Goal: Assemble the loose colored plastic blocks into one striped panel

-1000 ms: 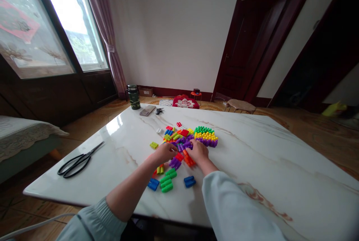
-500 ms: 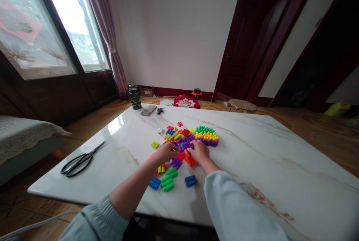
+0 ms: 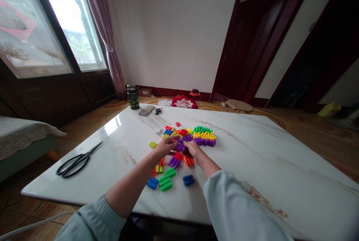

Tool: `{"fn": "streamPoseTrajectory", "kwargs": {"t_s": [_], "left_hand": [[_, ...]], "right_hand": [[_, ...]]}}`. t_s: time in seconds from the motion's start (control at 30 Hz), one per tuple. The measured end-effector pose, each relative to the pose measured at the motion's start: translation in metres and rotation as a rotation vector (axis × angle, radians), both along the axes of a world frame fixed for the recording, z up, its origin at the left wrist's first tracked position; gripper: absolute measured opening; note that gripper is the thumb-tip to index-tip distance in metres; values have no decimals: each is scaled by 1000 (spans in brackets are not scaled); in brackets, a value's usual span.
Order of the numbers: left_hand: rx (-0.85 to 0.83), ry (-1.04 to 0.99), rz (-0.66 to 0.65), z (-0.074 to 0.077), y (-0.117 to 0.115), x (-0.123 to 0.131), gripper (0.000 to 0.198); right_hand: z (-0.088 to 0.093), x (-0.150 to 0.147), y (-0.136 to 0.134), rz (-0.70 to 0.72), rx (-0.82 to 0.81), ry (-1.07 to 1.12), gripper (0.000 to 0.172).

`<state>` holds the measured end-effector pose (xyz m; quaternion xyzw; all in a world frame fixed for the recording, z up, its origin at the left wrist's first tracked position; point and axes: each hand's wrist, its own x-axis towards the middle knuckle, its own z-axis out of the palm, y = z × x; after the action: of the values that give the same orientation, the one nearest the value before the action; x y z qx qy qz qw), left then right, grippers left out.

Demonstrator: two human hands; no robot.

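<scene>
Many small plastic building blocks in several colours lie scattered in the middle of a white marble table point(image 3: 252, 166). A joined slab of green, yellow and purple blocks point(image 3: 204, 136) sits at the far right of the pile. My left hand point(image 3: 165, 146) and my right hand point(image 3: 193, 148) meet over a purple block piece point(image 3: 181, 145), fingers curled around it. Nearer to me lie red and orange blocks point(image 3: 188, 161), green blocks point(image 3: 166, 181) and blue blocks point(image 3: 188, 180).
Black scissors point(image 3: 76, 160) lie at the table's left. A phone point(image 3: 146, 110), keys point(image 3: 158, 110) and a dark green flask point(image 3: 132, 96) stand at the far edge. A bed is at the left, a small stool point(image 3: 238, 105) and dark doors beyond.
Both hands lifted off the near blocks and moved a little farther into the pile, closing together on a purple piece.
</scene>
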<state>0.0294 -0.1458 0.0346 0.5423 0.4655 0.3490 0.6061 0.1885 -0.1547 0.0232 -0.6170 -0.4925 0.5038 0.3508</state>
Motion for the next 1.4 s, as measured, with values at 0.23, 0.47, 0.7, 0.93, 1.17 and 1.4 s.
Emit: {"fn": "streamPoseTrajectory", "kwargs": {"t_s": [0.23,0.47,0.7,0.93,1.17,1.4], "left_hand": [[69,-98,-189,6,-4,-7,57],[98,-119,110,-9,5,0,44],[36,-154,216,-8,0,2,47],[33,-64,197,4,-1,-2,54],[52,-55,222,11,0,-10,51],[18,-59,202,8,1,-7,49]], "right_hand": [[9,-5,-3,-47,-204,131,39],[3,-14,-2,-193,8,123,21],[-5,-21,0,-184,481,65,18],[-8,31,11,-310,524,-288,19],[-38,104,-1,-491,228,-731,24],[-54,99,6,-442,290,-702,26]]}}
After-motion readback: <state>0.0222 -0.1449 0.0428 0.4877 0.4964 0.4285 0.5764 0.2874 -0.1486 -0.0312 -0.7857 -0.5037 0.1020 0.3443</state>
